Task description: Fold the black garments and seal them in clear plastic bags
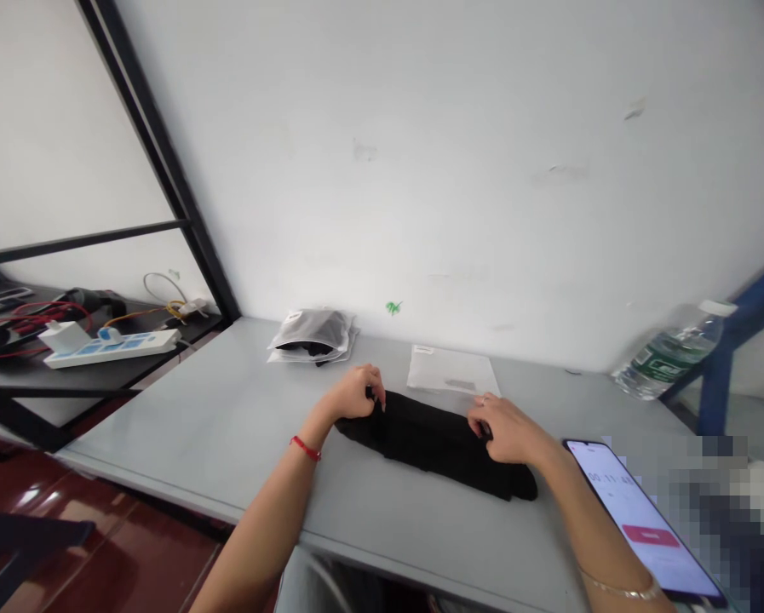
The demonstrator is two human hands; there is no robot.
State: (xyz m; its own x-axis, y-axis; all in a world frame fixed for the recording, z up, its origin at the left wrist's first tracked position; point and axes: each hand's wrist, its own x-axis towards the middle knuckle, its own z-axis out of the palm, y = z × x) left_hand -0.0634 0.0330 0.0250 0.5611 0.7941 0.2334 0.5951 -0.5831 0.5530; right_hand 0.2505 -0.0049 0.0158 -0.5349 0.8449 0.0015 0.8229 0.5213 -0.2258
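A folded black cloth [429, 441] lies as a long strip across the grey table, slanting down to the right. My left hand [358, 393], below which a red string circles the wrist, pinches the cloth near its left end. Toward the right end, my right hand [502, 426] has its fingers curled on the cloth's upper edge, gripping a bit of it. Just behind the cloth lies a flat, translucent white bag [451, 371]. Farther left, near the wall, sits a translucent bag [313, 335] with black material inside.
The grey table [228, 409] meets a white wall. A phone [640, 515] showing a timer lies at the right, beside my right forearm. A plastic bottle [672, 353] leans by a blue metal post. On a black shelf at the left are a white power strip [117, 347] and cables.
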